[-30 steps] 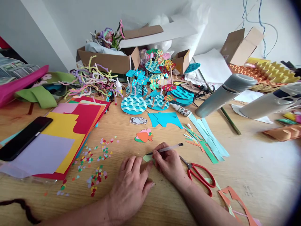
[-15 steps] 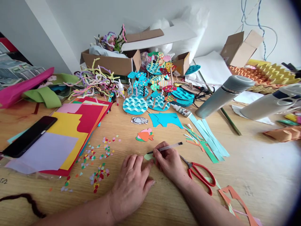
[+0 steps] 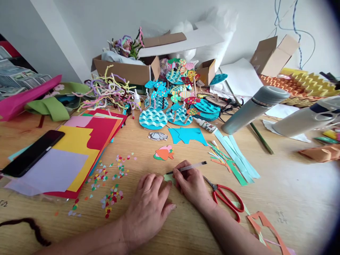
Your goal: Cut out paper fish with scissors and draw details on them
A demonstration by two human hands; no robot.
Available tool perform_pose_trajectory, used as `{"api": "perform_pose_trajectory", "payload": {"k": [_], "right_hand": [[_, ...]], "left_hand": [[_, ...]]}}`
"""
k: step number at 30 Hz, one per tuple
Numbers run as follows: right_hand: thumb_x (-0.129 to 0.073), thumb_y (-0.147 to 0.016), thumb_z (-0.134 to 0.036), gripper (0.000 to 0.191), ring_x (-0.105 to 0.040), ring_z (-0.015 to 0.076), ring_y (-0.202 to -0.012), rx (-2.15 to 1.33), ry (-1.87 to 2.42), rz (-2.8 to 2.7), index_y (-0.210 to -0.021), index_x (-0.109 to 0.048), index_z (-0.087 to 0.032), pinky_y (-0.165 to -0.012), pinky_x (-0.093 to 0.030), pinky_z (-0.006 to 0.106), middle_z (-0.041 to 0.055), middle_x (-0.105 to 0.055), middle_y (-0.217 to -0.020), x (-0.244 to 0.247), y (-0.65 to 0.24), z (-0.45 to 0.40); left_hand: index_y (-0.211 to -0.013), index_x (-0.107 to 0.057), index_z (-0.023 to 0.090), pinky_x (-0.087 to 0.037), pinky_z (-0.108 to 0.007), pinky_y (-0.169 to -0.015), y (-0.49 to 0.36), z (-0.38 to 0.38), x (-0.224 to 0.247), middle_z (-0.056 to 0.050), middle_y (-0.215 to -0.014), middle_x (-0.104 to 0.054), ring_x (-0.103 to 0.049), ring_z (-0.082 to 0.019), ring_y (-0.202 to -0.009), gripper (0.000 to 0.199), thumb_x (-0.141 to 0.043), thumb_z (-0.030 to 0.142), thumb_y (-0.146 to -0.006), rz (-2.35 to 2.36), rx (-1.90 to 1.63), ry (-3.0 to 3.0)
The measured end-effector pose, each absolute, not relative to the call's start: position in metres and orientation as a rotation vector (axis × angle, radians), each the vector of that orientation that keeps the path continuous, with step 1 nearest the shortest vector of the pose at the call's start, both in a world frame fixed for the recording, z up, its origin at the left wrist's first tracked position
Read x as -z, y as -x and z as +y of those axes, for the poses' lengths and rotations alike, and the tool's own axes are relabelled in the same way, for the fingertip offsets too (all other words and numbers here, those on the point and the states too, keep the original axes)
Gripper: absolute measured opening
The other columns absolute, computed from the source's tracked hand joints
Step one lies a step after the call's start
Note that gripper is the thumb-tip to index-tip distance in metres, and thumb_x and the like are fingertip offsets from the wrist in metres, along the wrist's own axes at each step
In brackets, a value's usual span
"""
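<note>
A pen [image 3: 191,165] with a pale clear barrel and a dark tip is pinched in my right hand [image 3: 190,182]. Its tip meets a small pale green piece of paper [image 3: 169,177] lying on the table. My left hand [image 3: 151,202] rests low on the tabletop, thumb apart, with its index fingertip on that paper; part of the paper is hidden by the fingers. Just beyond the hands lie stacked fish-shaped paper cutouts [image 3: 164,153], orange on top. To the right of my right hand lie red-handled scissors [image 3: 227,198], with their blades partly behind the wrist.
Paper confetti [image 3: 114,194] is scattered on the left, beside coloured sheets [image 3: 77,141] and a black phone [image 3: 34,152]. Blue wave-covered discs [image 3: 153,119] with fish stand behind. Paper strips [image 3: 236,156], a glue bottle [image 3: 205,125] and a grey flask [image 3: 255,108] are at right; orange offcuts [image 3: 268,226] lie nearer.
The head view has shifted very slightly. Both hands stay almost where they were, with the pen tip still at the green paper.
</note>
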State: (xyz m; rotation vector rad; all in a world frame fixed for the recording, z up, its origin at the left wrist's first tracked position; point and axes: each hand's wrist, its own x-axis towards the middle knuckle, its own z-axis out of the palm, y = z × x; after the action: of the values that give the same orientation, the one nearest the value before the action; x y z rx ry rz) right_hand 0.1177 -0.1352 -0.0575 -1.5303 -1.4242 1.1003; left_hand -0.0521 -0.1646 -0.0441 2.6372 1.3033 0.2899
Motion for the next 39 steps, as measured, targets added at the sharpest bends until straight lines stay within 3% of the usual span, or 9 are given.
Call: {"api": "perform_pose_trajectory", "payload": {"k": [6, 15, 22, 39], "right_hand": [[-0.054, -0.086, -0.032, 0.016, -0.044, 0.0104, -0.034, -1.116, 1.491, -1.362, -0.075, -0.051, -0.021, -0.035, -0.033, 0.021, -0.0055, -0.052, -0.046, 0.0603, -0.1182, -0.1350], [-0.057, -0.085, -0.039, 0.024, -0.041, 0.0081, -0.032, -1.104, 1.442, -1.165, -0.072, -0.051, -0.020, -0.033, -0.031, 0.019, -0.0051, -0.052, -0.048, 0.0648, -0.1199, -0.1349], [-0.057, -0.086, -0.035, 0.020, -0.049, 0.0106, -0.039, -1.067, 1.485, -1.270, -0.073, -0.052, -0.019, -0.037, -0.035, 0.020, -0.0037, -0.052, -0.052, 0.0659, -0.1201, -0.1348], [-0.055, -0.086, -0.035, 0.018, -0.051, 0.0128, -0.042, -1.079, 1.506, -1.372, -0.075, -0.053, -0.020, -0.039, -0.039, 0.023, -0.0022, -0.055, -0.056, 0.0645, -0.1195, -0.1356]], "left_hand": [[-0.122, -0.054, 0.022, -0.034, -0.047, -0.100, 0.0511, -0.1632, 0.0391, -0.006, -0.107, -0.056, -0.045, -0.026, -0.105, 0.041, -0.053, 0.043, -0.087, 1.282, -0.254, -2.606], [-0.123, -0.053, 0.023, -0.033, -0.046, -0.100, 0.0505, -0.1624, 0.0379, -0.005, -0.110, -0.055, -0.044, -0.025, -0.106, 0.039, -0.052, 0.042, -0.088, 1.279, -0.228, -2.583], [-0.123, -0.053, 0.022, -0.035, -0.047, -0.099, 0.0506, -0.1628, 0.0381, -0.005, -0.109, -0.055, -0.044, -0.025, -0.105, 0.040, -0.052, 0.043, -0.088, 1.277, -0.220, -2.581], [-0.122, -0.054, 0.021, -0.036, -0.046, -0.098, 0.0504, -0.1637, 0.0393, -0.007, -0.108, -0.056, -0.046, -0.026, -0.104, 0.040, -0.053, 0.043, -0.088, 1.282, -0.258, -2.604]]}}
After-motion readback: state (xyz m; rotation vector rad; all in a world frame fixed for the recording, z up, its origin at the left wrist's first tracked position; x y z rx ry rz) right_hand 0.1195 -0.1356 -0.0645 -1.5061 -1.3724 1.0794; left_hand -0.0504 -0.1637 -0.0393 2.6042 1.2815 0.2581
